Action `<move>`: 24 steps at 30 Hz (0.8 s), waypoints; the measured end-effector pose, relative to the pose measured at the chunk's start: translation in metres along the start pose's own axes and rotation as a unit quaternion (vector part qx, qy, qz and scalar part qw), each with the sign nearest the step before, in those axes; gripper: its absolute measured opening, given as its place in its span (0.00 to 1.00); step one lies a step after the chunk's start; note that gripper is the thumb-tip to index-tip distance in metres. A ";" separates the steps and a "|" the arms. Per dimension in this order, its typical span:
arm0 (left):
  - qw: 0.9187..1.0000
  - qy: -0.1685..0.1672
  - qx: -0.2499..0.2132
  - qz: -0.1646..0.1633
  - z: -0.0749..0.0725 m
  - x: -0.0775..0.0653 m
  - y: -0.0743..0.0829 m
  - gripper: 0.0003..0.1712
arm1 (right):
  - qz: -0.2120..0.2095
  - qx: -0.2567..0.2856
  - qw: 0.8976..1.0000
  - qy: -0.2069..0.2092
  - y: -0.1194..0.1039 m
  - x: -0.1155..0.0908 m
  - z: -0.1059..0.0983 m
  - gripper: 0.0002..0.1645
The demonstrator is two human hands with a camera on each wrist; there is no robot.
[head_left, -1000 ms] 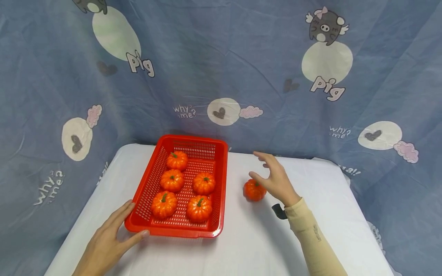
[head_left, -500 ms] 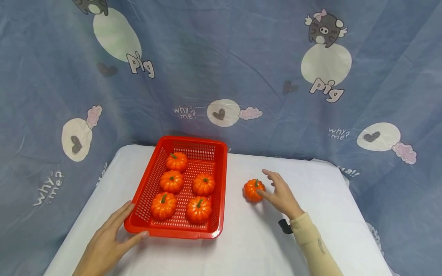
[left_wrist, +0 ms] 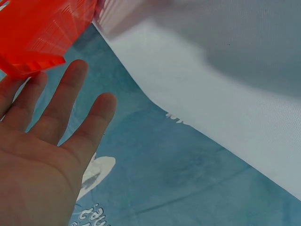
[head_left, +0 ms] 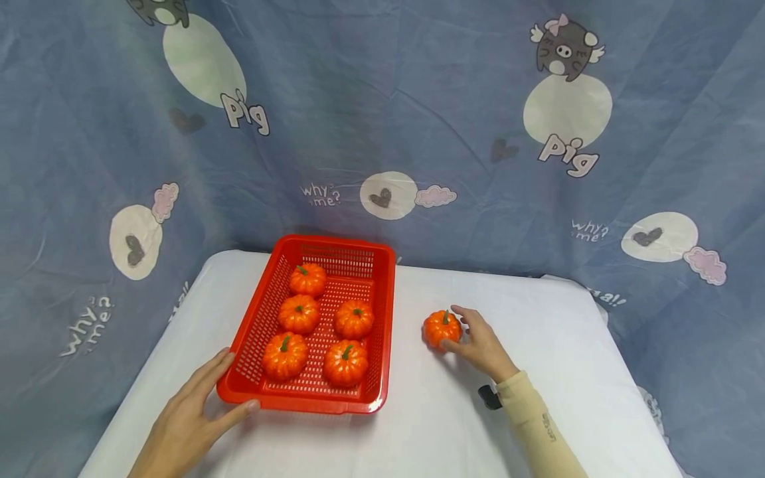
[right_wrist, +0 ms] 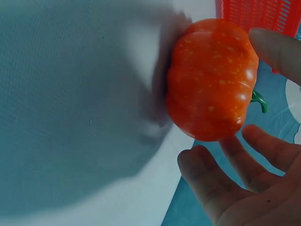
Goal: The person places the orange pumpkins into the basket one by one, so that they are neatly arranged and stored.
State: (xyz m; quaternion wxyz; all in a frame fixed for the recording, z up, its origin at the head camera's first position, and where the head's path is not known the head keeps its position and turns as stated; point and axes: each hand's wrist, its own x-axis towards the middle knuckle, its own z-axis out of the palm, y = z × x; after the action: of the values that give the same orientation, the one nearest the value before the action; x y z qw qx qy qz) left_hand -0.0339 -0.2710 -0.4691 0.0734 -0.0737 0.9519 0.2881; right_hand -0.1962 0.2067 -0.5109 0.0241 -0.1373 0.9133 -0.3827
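One small orange pumpkin (head_left: 441,330) with a green stem sits on the white tabletop, right of a red basket (head_left: 375,403). My right hand (head_left: 483,348) is at its right side, thumb in front and fingers behind. Seen from the right wrist, the thumb (right_wrist: 277,49) overlaps the edge of the pumpkin (right_wrist: 211,80) and the fingertips lie right at its opposite side, loosely spread. My left hand (head_left: 185,415) rests its straight fingers and thumb at the basket's near left corner. In the left wrist view, fingertips of the left hand (left_wrist: 42,155) reach the basket's rim (left_wrist: 37,63).
Several more orange pumpkins, one of them a front-left pumpkin (head_left: 285,356), lie inside the basket. White cloth covers the table (head_left: 430,425). Behind and beside it hangs a blue curtain (head_left: 478,219) printed with pigs.
My right hand has come down from above the pumpkin, first to its right, then in close around that side. My left hand and the basket have stayed put.
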 end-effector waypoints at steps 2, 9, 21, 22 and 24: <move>1.000 -0.004 0.001 -0.005 0.000 0.000 0.000 0.72 | 0.002 0.003 1.000 -0.004 0.000 0.001 0.001 0.45; 1.000 -0.001 0.002 -0.006 0.000 0.000 0.000 0.71 | -0.015 0.003 1.000 -0.004 0.003 0.003 0.003 0.41; 1.000 0.014 0.002 0.009 0.000 -0.001 0.000 0.70 | -0.021 -0.002 1.000 -0.002 0.003 0.003 0.000 0.39; 1.000 0.014 0.003 0.009 0.000 -0.001 0.000 0.70 | -0.021 -0.002 1.000 -0.002 0.003 0.004 -0.001 0.39; 1.000 0.012 0.004 0.007 0.000 -0.002 0.000 0.70 | -0.020 -0.004 1.000 -0.002 0.002 0.004 -0.004 0.39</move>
State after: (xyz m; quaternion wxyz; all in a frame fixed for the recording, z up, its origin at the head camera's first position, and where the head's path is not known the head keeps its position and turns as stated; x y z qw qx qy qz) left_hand -0.0325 -0.2709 -0.4684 0.0600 -0.0703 0.9544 0.2838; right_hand -0.2014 0.2092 -0.5094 0.0174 -0.1566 0.9116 -0.3796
